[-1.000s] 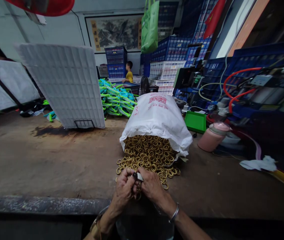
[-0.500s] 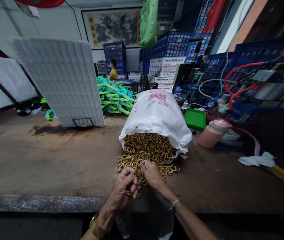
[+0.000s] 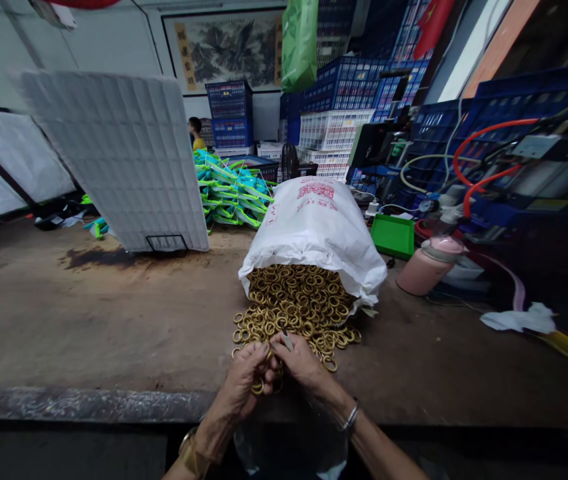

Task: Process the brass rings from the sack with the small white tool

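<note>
Since half a second ago your hands have drawn back together at the near edge of the ring heap; your right hand (image 3: 300, 363), which had reached up into the heap, now meets your left hand (image 3: 244, 380) again; the view has barely shifted; the person in yellow (image 3: 195, 133) at the far crates has stepped further left.

Your left hand is curled mostly closed around a few brass rings (image 3: 258, 387); your right hand pinches a small slim tool (image 3: 288, 341) between thumb and fingers, its tip pointing up; what kind of tool it is cannot be told. Both wrists carry metal bangles.

The brass rings (image 3: 297, 303) are plain round hoops, dull gold, all alike, piled loose and spilling from the open mouth of a white sack (image 3: 317, 230) onto the brown tabletop (image 3: 89, 320), right in front of your hands; the sack lies on its side, mouth toward you.

The sack bears red printed characters on top, too small to read; to its right a pink flask (image 3: 429, 263) lies tipped; behind that a green tray (image 3: 391, 235); left of the sack a white gridded panel (image 3: 119, 160) leans upright; on the far wall a framed ink painting (image 3: 229, 50) has a column of characters, unreadable.
</note>
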The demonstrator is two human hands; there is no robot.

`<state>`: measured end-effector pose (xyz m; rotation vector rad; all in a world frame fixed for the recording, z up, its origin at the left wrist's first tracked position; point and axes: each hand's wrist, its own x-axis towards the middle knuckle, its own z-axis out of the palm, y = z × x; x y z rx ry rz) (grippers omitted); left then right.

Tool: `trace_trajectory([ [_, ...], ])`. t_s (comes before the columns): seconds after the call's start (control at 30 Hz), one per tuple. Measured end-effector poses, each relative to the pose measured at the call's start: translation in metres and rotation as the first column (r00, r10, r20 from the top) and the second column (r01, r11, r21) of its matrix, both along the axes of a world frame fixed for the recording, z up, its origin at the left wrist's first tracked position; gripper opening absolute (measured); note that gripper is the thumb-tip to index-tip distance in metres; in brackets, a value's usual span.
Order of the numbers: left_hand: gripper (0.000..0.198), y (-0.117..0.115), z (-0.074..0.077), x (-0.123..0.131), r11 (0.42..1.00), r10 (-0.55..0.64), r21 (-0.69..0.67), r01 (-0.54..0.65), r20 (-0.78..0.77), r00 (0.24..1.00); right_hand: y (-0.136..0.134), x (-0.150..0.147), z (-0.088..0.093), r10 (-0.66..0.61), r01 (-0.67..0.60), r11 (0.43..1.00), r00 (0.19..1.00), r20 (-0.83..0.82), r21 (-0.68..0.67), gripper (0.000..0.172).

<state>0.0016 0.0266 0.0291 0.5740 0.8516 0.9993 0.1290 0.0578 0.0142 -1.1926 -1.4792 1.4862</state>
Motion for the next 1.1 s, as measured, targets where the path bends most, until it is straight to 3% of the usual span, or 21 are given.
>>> trace_trajectory([
  [0.2,0.033,0.0,-0.008,-0.003,0.999,0.053,0.006,-0.053,-0.01,0.999,-0.002,0.004,0.009,-0.137,0.123,0.987,0.982,0.131,0.107,0.017],
  [0.5,0.034,-0.003,-0.007,-0.001,0.995,0.091,0.044,-0.09,-0.028,0.995,-0.005,0.007,0.019,-0.097,0.013,0.955,0.957,0.273,0.296,0.023],
  [0.67,0.027,-0.003,-0.014,0.002,0.97,0.176,0.201,-0.134,-0.209,0.962,-0.007,0.005,0.022,-0.099,0.011,0.957,0.952,0.291,0.288,0.027],
  [0.77,0.02,-0.004,-0.015,0.003,0.915,0.281,0.382,-0.13,-0.373,0.884,-0.008,0.003,0.022,-0.087,0.012,0.967,0.954,0.286,0.253,0.031],
  [0.87,0.017,-0.005,-0.011,0.002,0.855,0.358,0.508,-0.101,-0.438,0.825,-0.008,0.002,0.021,-0.082,0.008,0.969,0.953,0.291,0.246,0.034],
  [0.97,0.021,-0.007,-0.009,0.002,0.925,0.218,0.375,-0.055,-0.409,0.886,-0.009,0.002,0.019,-0.105,0.03,0.969,0.948,0.299,0.245,0.033],
  [1.1,0.03,-0.009,-0.012,0.002,0.987,0.034,0.164,0.001,-0.209,0.977,-0.01,0.002,0.018,-0.125,0.046,0.967,0.942,0.313,0.249,0.032],
])
